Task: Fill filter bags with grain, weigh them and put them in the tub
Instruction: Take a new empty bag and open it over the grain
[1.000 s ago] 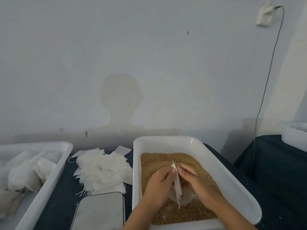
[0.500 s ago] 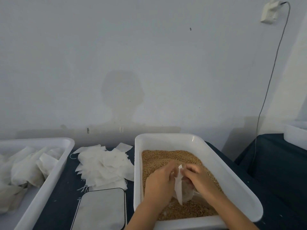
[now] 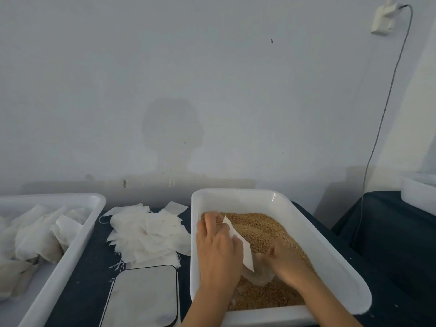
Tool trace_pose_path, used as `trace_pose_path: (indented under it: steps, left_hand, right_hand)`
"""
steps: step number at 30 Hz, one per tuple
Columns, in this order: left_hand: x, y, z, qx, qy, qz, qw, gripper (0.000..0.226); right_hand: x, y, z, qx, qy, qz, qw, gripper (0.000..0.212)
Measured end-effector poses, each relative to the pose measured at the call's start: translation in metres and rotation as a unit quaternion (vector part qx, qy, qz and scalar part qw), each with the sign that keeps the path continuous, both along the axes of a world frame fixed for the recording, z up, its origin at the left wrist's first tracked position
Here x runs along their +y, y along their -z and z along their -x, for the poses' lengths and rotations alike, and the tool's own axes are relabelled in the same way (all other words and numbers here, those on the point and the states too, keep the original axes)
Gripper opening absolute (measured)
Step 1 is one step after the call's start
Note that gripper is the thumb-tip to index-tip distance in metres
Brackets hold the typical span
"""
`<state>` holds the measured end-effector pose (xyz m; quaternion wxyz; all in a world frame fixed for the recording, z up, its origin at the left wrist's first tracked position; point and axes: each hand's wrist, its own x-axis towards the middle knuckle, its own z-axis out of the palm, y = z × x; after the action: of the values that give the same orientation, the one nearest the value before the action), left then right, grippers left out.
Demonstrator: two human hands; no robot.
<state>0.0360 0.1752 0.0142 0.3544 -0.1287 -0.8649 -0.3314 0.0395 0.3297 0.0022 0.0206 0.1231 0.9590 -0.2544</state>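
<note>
Two white tubs sit on your dark-covered table [image 3: 80, 291], and the grain tub [image 3: 313, 234] serves as landmark. Well to its left stands the other tub [image 3: 70, 246], holding filled filter bags [image 3: 35, 234]. Between the two tubs lies a loose heap of empty filter bags [image 3: 146, 232], and just nearer you than that heap, beside the grain tub's left wall, sits the flat scale [image 3: 144, 296]. Inside the grain tub, brown grain [image 3: 262, 230] covers the floor, heaped toward the far end. Your left hand [image 3: 218, 251] lies over the grain along the left wall, fingers reaching toward the far end, and it holds the edge of one filter bag [image 3: 243, 249] against its palm side. Your right hand [image 3: 286, 265] rests low in the grain to the right of the bag, fingers curled onto the bag's lower part; how firmly it grips, you cannot tell. The bag stands between your hands, touching both. A cable [image 3: 387, 102] hangs down the wall beyond the tub's right side.
</note>
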Motion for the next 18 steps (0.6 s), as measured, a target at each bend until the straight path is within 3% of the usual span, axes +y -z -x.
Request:
trace_pose_path:
  steps: [2,6,9,12,14,18]
  left_hand:
    - [0.000,-0.002,-0.002,0.023,-0.004,-0.007,1.000,0.008]
    - [0.001,0.004,0.000,-0.041,0.020,-0.010,0.999,0.008]
    - [0.003,0.007,0.002,-0.079,0.019,-0.011,0.997,0.007]
    - [0.001,0.008,0.005,-0.103,0.005,-0.030,0.994,0.010]
    - [0.000,0.009,0.006,-0.110,0.001,-0.039,0.993,0.010]
    - [0.000,0.009,0.007,-0.124,-0.001,-0.034,0.992,0.008]
  right_hand:
    - [-0.001,0.002,0.000,-0.078,-0.016,-0.040,0.996,0.058]
    - [-0.005,0.000,0.000,-0.113,-0.052,-0.206,0.971,0.033]
    - [-0.010,-0.004,-0.001,-0.149,-0.087,-0.284,0.943,0.037]
    - [-0.003,-0.007,-0.005,-0.059,-0.112,-0.301,0.945,0.017]
    - [0.004,-0.019,-0.009,0.000,-0.110,-0.311,0.944,0.024]
    - [0.021,-0.058,-0.013,-0.031,-0.149,-0.349,0.925,0.029]
